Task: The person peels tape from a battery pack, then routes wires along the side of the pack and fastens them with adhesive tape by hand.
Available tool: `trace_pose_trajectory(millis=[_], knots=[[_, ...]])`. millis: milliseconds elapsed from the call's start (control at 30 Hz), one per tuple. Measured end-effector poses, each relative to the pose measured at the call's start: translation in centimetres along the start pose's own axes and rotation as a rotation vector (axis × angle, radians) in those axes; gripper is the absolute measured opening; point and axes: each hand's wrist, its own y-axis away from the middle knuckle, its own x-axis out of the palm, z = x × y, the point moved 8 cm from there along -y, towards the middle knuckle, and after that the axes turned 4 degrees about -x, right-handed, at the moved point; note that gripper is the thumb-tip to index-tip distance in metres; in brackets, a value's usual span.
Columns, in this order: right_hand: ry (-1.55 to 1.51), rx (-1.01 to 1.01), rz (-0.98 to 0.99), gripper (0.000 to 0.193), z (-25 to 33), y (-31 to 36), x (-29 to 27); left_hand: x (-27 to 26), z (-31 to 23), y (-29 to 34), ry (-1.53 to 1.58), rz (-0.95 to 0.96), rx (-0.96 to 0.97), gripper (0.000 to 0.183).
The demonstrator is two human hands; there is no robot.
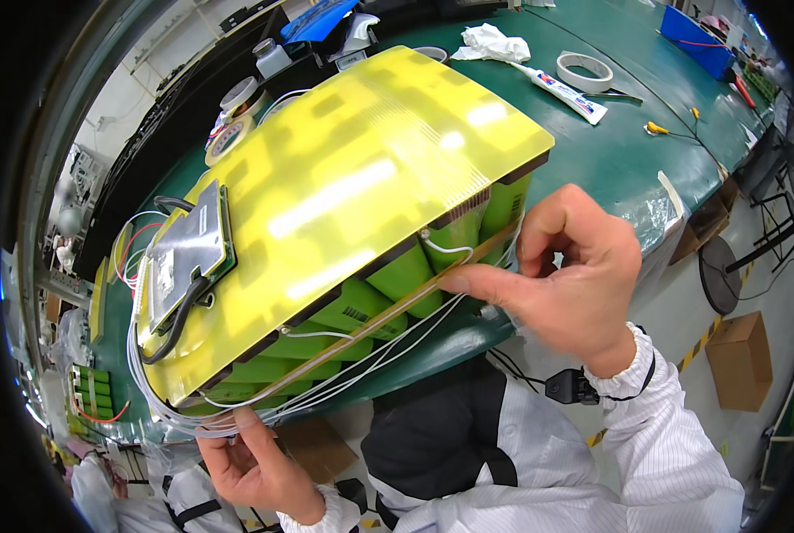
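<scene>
A large battery pack [343, 222] is lying tilted at the near edge of the green tabletop [610, 151], its top covered by a glossy yellow sheet [361, 178] and its side showing rows of green cells [397, 275]. A grey circuit board [186, 253] is sitting on the pack's left end, with black and red leads running off it.

The right hand [574, 275] is pressing a strip of brownish tape [397, 311] against the side of the cells; thumb and forefinger are pinched narrow on the strip's right end, the other fingers curled. The left hand [250, 453] is working below the pack's lower left corner, its fingers closed lightly around a bundle of thin white wires [326, 391] that is running along the side under the tape.

Behind the pack, rolls of tape [585, 71], a tube of adhesive [567, 91], a crumpled white cloth [493, 42] and a small bottle [271, 58] are lying about the tabletop.

As I judge it, the risks are these: the pack is hanging partly over the tabletop's edge, so a hard push could be tipping it toward the lap. The tape could be going down crooked or wrinkled if the two hands are pulling unevenly. A wire could be getting trapped, kinked or strained at its joint if the bundle is tugged too tight.
</scene>
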Motion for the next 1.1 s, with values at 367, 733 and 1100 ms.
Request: trace_pose_trajectory(millis=[367,733,1100], knots=[[0.057,0.012,0.073,0.042,0.3,0.6,0.2,-0.3,1.1,0.1,0.052,0.059,-0.006,0.020],[0.081,-0.103,-0.035,0.018,2.2,1.1,0.4,0.0,1.6,0.0,0.154,0.114,-0.007,0.020],[0.057,-0.090,0.047,0.010,2.0,1.0,0.9,0.5,0.6,-0.2,0.132,0.080,0.050,0.020]])
